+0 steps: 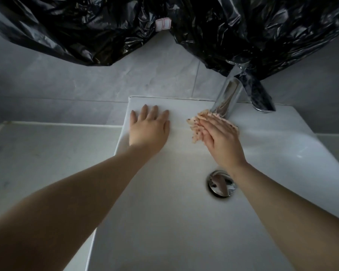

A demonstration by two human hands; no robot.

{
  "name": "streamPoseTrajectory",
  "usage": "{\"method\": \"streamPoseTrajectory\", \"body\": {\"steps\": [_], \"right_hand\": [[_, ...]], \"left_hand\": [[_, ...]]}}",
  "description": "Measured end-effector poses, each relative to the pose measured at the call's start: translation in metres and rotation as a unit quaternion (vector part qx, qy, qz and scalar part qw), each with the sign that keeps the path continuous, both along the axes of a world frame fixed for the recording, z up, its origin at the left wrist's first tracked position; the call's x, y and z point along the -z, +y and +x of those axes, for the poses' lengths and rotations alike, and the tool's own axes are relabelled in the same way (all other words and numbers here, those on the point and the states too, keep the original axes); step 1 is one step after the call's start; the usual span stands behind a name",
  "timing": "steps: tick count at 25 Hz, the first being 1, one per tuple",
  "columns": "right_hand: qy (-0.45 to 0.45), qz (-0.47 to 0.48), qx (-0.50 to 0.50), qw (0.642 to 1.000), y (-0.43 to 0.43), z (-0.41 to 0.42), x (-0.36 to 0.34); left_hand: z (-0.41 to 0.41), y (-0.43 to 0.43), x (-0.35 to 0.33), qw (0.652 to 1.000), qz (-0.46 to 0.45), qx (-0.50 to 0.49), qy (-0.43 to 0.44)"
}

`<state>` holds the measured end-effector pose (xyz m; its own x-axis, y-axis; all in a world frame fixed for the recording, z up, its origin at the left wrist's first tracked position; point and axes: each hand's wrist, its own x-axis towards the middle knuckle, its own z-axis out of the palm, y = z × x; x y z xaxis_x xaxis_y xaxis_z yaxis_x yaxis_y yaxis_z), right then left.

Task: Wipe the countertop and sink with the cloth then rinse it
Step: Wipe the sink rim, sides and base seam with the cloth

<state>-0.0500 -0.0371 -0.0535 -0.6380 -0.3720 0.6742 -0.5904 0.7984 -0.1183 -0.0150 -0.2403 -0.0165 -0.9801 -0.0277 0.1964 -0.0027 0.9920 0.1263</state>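
Head view, and both bare arms are stretched forward over the white rectangular ceramic sink (272, 133). The left hand (150, 128) is laid palm down on the sink's back ledge, close to the far left corner. Its fingers are straight and slightly spread, and nothing is held.

Over to the right hand (221, 141): it is pressed flat onto the pale pink, dark-speckled cloth (196, 126), with the fingers straight, close together and angled to the left. The cloth is pinned beneath the fingers rather than gripped, and no curl can be seen. The cloth itself is bunched on the back ledge, right at the foot of the tall chrome tap (226, 96) and touching its base. Its ragged edge is shown past the fingertips on the left side. The two hands are set apart, with a bare strip of ledge between them.

Down in the basin, the round chrome drain plug (220, 183) is seen just beside the right wrist. To the left of the sink, the pale grey stone countertop (47, 153) is spread out at a lower level. Behind it all, the grey tiled wall (67, 85) is partly covered by crumpled black plastic sheeting (86, 32), which is draped over the top of the tap. A small white label with a pink border (162, 24) is stuck on the plastic.
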Motion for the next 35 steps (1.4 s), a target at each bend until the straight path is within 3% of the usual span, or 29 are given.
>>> {"method": "streamPoseTrajectory", "body": {"steps": [5, 7, 9, 11, 14, 18, 20, 23, 25, 28, 30, 32, 35], "right_hand": [[0.013, -0.093, 0.010, 0.996, 0.017, 0.001, -0.005], [0.018, -0.061, 0.054, 0.997, 0.040, -0.003, -0.003], [-0.075, 0.009, 0.163, 0.984, 0.053, -0.029, -0.006], [-0.229, 0.043, 0.260, 0.937, 0.055, -0.060, -0.017], [-0.317, 0.029, 0.286, 0.904, 0.043, -0.075, -0.026], [-0.166, 0.070, 0.169, 0.969, 0.049, -0.018, -0.018], [-0.214, 0.097, 0.161, 0.959, 0.062, -0.022, -0.028], [-0.330, 0.078, 0.254, 0.906, 0.060, -0.048, -0.043], [-0.297, 0.056, 0.267, 0.915, 0.038, -0.039, -0.032], [-0.171, 0.091, 0.160, 0.968, 0.049, -0.003, -0.012], [-0.168, 0.108, 0.148, 0.969, 0.093, -0.005, -0.018], [-0.195, 0.045, 0.224, 0.954, 0.119, -0.019, -0.021], [-0.181, 0.014, 0.246, 0.952, 0.063, -0.019, -0.008]], "left_hand": [[-0.006, 0.040, 0.000, 0.996, 0.055, 0.059, -0.038], [-0.007, 0.037, 0.003, 0.997, 0.056, 0.049, -0.032], [-0.007, 0.036, 0.006, 0.997, 0.058, 0.044, -0.031], [-0.007, 0.038, 0.005, 0.996, 0.066, 0.040, -0.033], [-0.007, 0.041, 0.004, 0.997, 0.064, 0.036, -0.030], [-0.004, 0.044, 0.007, 0.997, 0.070, 0.014, -0.001], [-0.002, 0.058, 0.008, 0.998, 0.066, -0.016, 0.011], [0.000, 0.081, 0.010, 0.997, 0.055, -0.053, 0.030], [0.000, 0.084, 0.015, 0.996, 0.048, -0.056, 0.042], [0.002, 0.080, 0.020, 0.996, 0.039, -0.056, 0.064], [0.002, 0.082, 0.019, 0.996, 0.037, -0.059, 0.059], [0.000, 0.085, 0.017, 0.996, 0.037, -0.063, 0.047], [-0.001, 0.086, 0.015, 0.996, 0.050, -0.062, 0.040]]}}
